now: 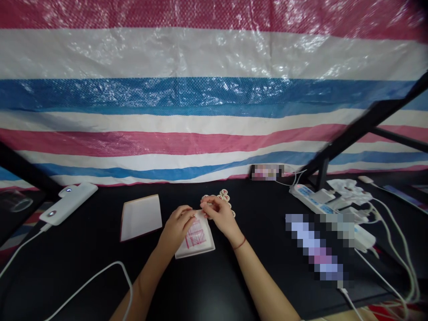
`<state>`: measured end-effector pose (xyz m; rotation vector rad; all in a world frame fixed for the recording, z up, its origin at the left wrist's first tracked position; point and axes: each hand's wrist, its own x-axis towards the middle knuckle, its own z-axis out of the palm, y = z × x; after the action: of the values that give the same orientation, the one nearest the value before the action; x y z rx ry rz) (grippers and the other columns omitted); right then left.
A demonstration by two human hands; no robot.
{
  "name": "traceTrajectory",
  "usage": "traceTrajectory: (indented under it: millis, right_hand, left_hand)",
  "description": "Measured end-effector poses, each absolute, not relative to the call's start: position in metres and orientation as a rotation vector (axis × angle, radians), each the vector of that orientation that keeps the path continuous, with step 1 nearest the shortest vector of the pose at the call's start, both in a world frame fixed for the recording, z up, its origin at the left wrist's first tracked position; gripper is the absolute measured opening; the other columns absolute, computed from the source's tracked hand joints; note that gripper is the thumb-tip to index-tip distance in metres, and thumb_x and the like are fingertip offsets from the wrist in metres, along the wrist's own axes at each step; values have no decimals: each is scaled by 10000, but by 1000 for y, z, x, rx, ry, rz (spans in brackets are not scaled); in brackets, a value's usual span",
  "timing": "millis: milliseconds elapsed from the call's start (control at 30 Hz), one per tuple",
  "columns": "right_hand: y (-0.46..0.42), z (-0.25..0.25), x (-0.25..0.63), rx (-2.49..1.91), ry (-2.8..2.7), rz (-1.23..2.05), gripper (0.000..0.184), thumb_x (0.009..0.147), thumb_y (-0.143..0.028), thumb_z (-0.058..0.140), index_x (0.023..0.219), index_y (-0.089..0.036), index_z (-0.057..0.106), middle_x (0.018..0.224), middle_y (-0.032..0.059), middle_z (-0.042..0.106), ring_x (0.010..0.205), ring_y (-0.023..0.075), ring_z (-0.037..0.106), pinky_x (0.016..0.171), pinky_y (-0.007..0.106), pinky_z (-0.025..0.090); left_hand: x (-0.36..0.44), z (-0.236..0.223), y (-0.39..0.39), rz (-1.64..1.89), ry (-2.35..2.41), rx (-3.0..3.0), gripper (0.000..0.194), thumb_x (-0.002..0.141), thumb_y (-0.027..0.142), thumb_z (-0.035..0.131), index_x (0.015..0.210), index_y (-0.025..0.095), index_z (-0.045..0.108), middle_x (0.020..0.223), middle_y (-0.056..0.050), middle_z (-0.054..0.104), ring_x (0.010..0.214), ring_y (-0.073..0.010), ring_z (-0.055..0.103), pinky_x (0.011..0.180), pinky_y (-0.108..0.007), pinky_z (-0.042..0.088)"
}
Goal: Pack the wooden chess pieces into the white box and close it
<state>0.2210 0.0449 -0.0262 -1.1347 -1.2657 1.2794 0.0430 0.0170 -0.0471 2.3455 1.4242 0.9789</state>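
Note:
My left hand (176, 227) rests on a small white folded board (199, 243) with red grid lines, lying on the black table (214, 285). My right hand (219, 214) is at the board's far edge, its fingers pinched by several round pale game pieces (224, 195) with red marks heaped just beyond. Whether the fingers hold a piece I cannot tell. A red string circles my right wrist. A flat white box lid (140, 216) lies to the left of my left hand.
A white power bank (68, 203) with a cable (90, 281) lies at the left. White power strips (321, 203) with plugs and cords crowd the right. Black frame bars (361, 125) slant at the right. A striped tarp (214, 89) hangs behind.

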Motion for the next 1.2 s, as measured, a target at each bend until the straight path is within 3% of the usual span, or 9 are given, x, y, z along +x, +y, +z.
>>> traceTrajectory:
  millis: [133, 233, 333, 433, 567, 667, 733, 867, 1200]
  right_hand:
    - [44, -31, 230, -1202, -1256, 1230, 330, 724, -459, 712, 887, -188, 619, 647, -18, 600, 507, 112, 537, 484, 245, 485]
    - [41, -32, 231, -1216, -1384, 1150, 258, 753, -396, 677, 912, -198, 633, 741, 8, 625, 573, 123, 569, 522, 244, 491]
    - [38, -28, 229, -1179, -1596, 991, 183, 782, -263, 607, 947, -203, 663, 985, 62, 621, 743, 145, 610, 583, 245, 505]
    - [33, -23, 226, -1161, -1805, 838, 256, 796, -138, 546, 1015, -203, 662, 1054, 77, 617, 823, 158, 609, 668, 275, 508]
    - [28, -21, 221, -1180, -2049, 604, 235, 795, -88, 584, 997, -202, 627, 960, 50, 648, 889, 187, 588, 814, 327, 468]
    - [26, -24, 218, -1257, -2192, 489, 139, 799, -91, 613, 890, -195, 613, 852, 35, 634, 855, 200, 564, 797, 327, 453]
    - [27, -26, 217, -1257, -2240, 448, 121, 803, -89, 620, 862, -194, 610, 885, 42, 634, 877, 203, 554, 808, 325, 450]
    - [27, -30, 218, -1261, -2277, 370, 130, 807, -84, 612, 870, -198, 617, 956, 55, 607, 922, 205, 535, 828, 321, 446]
    - [27, -34, 214, -1374, -2403, 196, 99, 849, -129, 585, 923, -195, 580, 817, 36, 612, 824, 204, 530, 743, 300, 395]
  left_hand:
    - [47, -47, 19, 893, 1382, 2470, 188, 946, 243, 479, 909, 245, 663, 965, 14, 695, 976, -155, 630, 1108, -432, 303]
    - [48, -49, 19, 853, 1454, 2512, 149, 917, 222, 532, 878, 261, 670, 941, 25, 720, 1050, -192, 609, 1125, -498, 228]
    - [48, -50, 19, 799, 1529, 2529, 100, 881, 226, 576, 879, 253, 673, 988, -5, 701, 1066, -222, 589, 1081, -494, 294]
    - [48, -50, 20, 726, 1584, 2521, 168, 854, 253, 599, 1010, 224, 653, 1101, -60, 653, 1050, -238, 586, 982, -435, 407]
    - [48, -49, 20, 564, 1605, 2496, 285, 889, 254, 544, 1168, 218, 585, 1126, -64, 657, 1043, -236, 595, 892, -393, 442]
    - [48, -48, 20, 533, 1618, 2493, 294, 911, 226, 495, 1194, 228, 574, 1134, -58, 661, 1042, -224, 597, 883, -381, 434]
    - [47, -48, 19, 543, 1604, 2494, 305, 916, 218, 482, 1208, 229, 568, 1138, -57, 661, 1041, -220, 597, 880, -375, 432]
    - [46, -50, 19, 579, 1597, 2485, 310, 918, 224, 474, 1213, 234, 571, 1138, -58, 660, 1040, -224, 597, 881, -371, 436]
    - [46, -49, 20, 525, 1581, 2455, 312, 914, 237, 493, 1219, 213, 554, 1151, -65, 652, 1057, -232, 588, 887, -387, 435]
